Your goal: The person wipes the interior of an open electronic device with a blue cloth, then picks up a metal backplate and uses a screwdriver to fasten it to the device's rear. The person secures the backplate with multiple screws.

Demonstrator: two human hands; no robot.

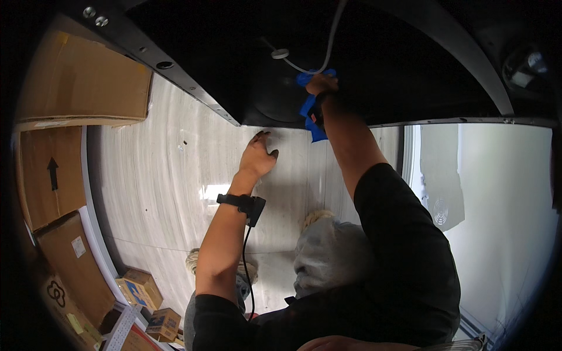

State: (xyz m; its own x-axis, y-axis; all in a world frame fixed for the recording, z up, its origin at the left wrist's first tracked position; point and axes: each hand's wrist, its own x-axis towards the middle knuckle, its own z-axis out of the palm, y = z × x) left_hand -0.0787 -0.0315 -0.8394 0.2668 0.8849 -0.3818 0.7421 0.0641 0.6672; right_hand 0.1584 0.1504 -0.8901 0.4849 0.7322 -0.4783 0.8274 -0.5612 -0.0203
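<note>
My right hand (322,84) is closed on a bunched blue cloth (312,116), against a dark surface inside a large black metal-framed housing (272,101). Part of the cloth hangs down past the wrist and over the housing's near edge. A thin pale cable (332,39) with a small round piece on it loops just above this hand. My left hand (260,155) is empty, its fingers apart, beside the near edge of the housing and over the pale floor; its fingertips look dark. On the left wrist sits a black strap with a small box and a cord.
Cardboard boxes (83,79) are stacked along the left side. Smaller cartons (142,287) lie at the lower left, near a white perforated metal strip (120,324). A pale panel or wall (496,197) stands at the right. The pale streaked floor (162,175) shows below the housing.
</note>
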